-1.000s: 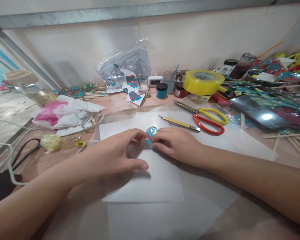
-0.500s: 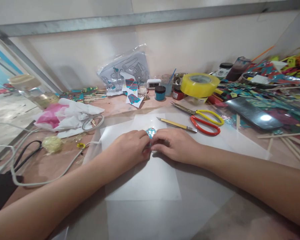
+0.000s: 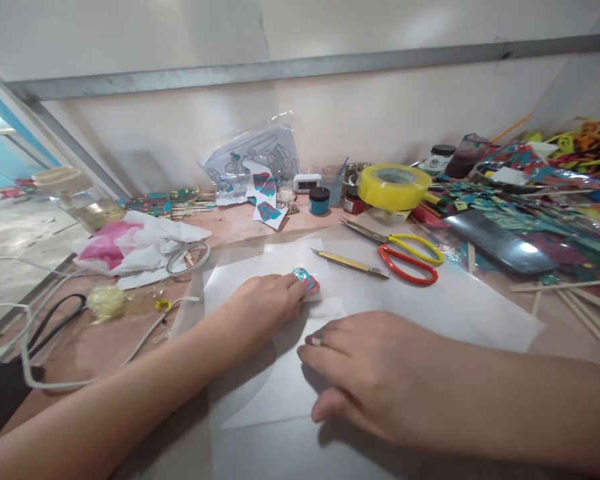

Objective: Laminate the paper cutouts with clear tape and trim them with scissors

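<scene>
My left hand (image 3: 274, 299) is closed, fingertips on a small blue-and-red painted piece (image 3: 307, 279) with a shiny surface. The fingers partly cover that piece. Closer to me, my right hand (image 3: 363, 370) lies over a white paper sheet (image 3: 275, 403), thumb apart from the other fingers and nothing visible in its grasp. The sheet's near left part looks curved. Beyond the hands, a yellow craft knife (image 3: 350, 262) rests on the paper, beside scissors (image 3: 410, 258) with one red and one yellow handle.
Behind stand a blue paint jar (image 3: 319, 201), a small white clock (image 3: 307, 183) and a yellow tape roll (image 3: 395, 185). A black phone (image 3: 500, 241) lies right, near wooden sticks (image 3: 587, 303). At left are crumpled tissue (image 3: 145, 240) and a white cable (image 3: 63, 385).
My right hand has left the painted piece and come back toward me over the paper. My left hand stays at the piece. The sheet's near edge has shifted and curved.
</scene>
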`<state>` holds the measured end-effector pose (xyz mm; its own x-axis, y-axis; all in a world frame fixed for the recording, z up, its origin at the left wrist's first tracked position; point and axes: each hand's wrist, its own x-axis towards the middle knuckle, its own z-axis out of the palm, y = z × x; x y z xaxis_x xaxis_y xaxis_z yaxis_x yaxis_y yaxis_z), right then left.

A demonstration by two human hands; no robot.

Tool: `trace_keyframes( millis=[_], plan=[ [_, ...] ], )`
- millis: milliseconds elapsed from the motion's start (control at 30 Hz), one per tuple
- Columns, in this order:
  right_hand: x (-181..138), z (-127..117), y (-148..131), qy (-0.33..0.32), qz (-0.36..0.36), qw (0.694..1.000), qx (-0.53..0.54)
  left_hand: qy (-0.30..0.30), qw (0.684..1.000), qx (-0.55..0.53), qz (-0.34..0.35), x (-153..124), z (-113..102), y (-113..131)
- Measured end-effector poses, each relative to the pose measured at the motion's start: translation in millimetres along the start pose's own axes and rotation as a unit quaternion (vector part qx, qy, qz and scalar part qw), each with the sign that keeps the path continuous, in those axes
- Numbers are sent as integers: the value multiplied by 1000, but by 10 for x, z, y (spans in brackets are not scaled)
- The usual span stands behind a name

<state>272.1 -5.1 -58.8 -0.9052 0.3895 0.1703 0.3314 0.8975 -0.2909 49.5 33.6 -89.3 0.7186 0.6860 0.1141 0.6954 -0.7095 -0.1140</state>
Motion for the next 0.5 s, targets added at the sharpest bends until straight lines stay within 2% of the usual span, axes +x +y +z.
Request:
trace_keyframes(
  millis=[67, 167, 233, 333, 400, 500],
  plan=[
    [-7, 145, -58, -11, 12, 998, -57, 14, 1000, -7, -5, -33, 45, -37],
    [21, 332, 0, -9, 3, 995, -101, 26, 998, -43, -23, -80, 140, -86],
    [43, 371, 66, -19, 0, 995, -97, 42, 993, -96, -64, -87, 190, -115],
    [62, 306, 107, -47, 21, 996, -69, 68, 979, -141, -133, -49, 194, -172],
    [67, 224, 93, -64, 44, 996, -42, 70, 952, -228, -194, -7, 157, -233],
    [70, 121, 65, -88, 76, 993, 7, 63, 853, -436, -280, 51, 111, -377]
  ],
)
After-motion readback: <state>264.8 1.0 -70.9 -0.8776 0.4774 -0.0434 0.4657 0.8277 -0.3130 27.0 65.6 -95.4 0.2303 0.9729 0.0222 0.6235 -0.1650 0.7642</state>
